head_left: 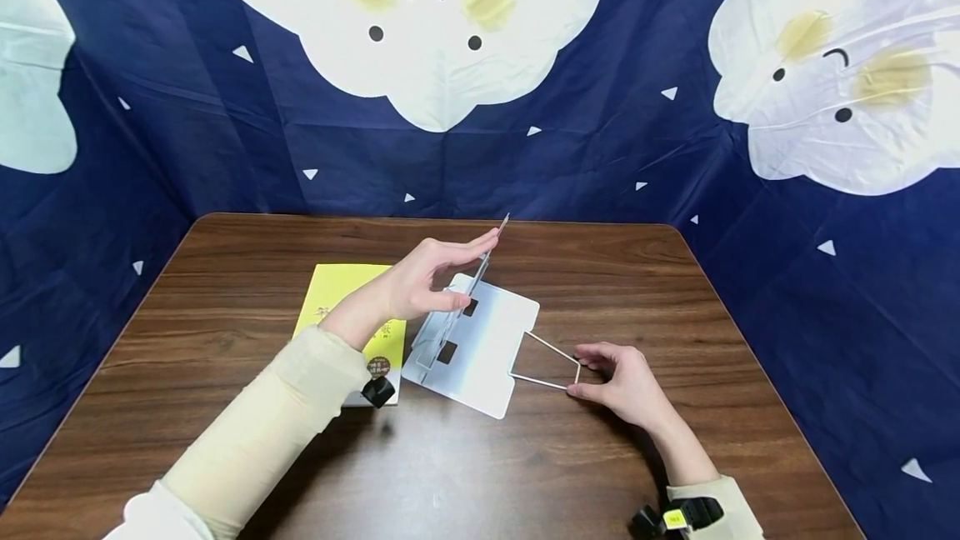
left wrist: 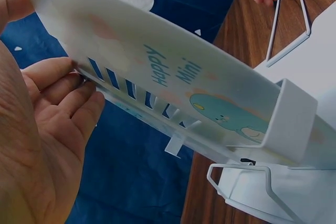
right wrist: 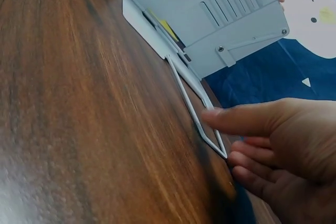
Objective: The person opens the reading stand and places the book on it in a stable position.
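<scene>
A pale metal book stand stands partly unfolded on the table, its base plate [head_left: 495,344] lying flat and its back panel [head_left: 483,263] tilted up, nearly edge-on to the head view. Teal lettering "Happy Mini" and a cartoon animal decorate the panel [left wrist: 121,40] in the left wrist view. My left hand [head_left: 420,277] holds the panel near its upper end, thumb on one edge and fingers at the other. A wire support loop [head_left: 552,347] extends from the base to the right. With thumb and fingers my right hand [head_left: 622,377] pinches its outer end.
Left of the stand, partly under my left forearm, lies a yellow book [head_left: 341,280]. The brown wooden table [head_left: 247,273] meets a dark blue cloth backdrop [head_left: 525,173] with cloud faces behind and at the sides.
</scene>
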`<state>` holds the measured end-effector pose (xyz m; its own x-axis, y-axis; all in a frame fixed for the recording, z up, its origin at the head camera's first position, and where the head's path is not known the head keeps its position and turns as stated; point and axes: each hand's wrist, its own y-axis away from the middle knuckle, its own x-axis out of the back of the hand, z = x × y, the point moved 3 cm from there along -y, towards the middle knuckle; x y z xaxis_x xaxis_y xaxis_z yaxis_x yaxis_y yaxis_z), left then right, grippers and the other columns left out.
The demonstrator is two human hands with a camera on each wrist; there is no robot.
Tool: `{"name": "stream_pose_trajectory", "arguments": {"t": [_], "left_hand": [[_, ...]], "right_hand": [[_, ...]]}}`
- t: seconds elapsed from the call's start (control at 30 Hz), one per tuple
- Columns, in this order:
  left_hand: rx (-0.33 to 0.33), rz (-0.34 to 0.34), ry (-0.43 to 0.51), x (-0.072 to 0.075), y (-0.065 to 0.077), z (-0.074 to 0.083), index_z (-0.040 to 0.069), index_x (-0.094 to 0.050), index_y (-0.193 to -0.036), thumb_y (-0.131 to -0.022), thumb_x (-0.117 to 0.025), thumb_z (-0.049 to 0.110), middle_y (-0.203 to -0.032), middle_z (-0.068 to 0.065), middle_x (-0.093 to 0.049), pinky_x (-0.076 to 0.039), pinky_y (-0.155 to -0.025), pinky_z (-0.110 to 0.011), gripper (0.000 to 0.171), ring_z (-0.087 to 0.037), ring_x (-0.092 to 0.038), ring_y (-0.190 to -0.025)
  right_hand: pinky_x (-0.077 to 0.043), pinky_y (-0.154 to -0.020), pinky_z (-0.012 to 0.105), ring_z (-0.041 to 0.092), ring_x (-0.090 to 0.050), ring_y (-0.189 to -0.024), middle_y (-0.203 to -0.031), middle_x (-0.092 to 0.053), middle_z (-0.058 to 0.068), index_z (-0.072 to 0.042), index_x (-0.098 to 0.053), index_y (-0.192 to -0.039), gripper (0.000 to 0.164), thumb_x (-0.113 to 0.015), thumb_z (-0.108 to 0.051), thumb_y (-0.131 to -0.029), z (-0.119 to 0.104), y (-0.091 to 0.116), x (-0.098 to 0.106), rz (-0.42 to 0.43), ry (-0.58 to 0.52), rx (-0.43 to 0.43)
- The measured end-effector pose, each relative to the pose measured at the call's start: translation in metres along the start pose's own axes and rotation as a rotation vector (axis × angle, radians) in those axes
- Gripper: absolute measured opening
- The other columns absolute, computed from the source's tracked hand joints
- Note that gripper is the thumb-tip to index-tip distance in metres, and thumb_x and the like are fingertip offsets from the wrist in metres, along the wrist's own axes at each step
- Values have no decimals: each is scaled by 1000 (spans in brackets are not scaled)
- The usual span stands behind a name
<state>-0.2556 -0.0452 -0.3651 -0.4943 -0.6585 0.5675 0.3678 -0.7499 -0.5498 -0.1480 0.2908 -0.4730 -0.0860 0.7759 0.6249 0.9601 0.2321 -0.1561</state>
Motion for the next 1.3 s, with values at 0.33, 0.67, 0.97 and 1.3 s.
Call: {"name": "stream_pose_trajectory", "arguments": {"t": [0.33,0.67,0.97,1.3], "left_hand": [[-8,15,-13,1,2,0,-9,-44,-155,-102,-61,56,-163,-20,-38,-36,-120,-44,86,-36,-41,-149],[-1,17,-10,-2,1,-1,-10,-43,-155,-101,-62,52,-162,-19,-39,-36,-121,-43,85,-35,-41,-149],[-13,27,-16,-2,1,0,-11,-42,-155,-99,-64,45,-162,-20,-39,-36,-120,-42,82,-36,-41,-149],[-15,38,-21,1,2,1,-14,-42,-153,-102,-59,55,-161,-23,-40,-37,-120,-41,87,-37,-43,-147]], "right_hand": [[-58,-82,34,19,-69,-89,-99,-76,5,5,-74,-112,49,-95,-5,-69,-1,-6,1,-59,86,-30],[-52,-78,28,14,-61,-86,-93,-67,-3,1,-69,-110,53,-89,-6,-61,-2,-11,-5,-96,141,-85],[-53,-79,31,15,-62,-87,-94,-68,-3,-1,-70,-109,56,-90,-11,-59,-4,-12,-6,-96,202,-38],[-51,-77,30,16,-60,-86,-92,-65,-2,-2,-68,-109,59,-90,-14,-56,-3,-15,-8,-103,214,-32]]}}
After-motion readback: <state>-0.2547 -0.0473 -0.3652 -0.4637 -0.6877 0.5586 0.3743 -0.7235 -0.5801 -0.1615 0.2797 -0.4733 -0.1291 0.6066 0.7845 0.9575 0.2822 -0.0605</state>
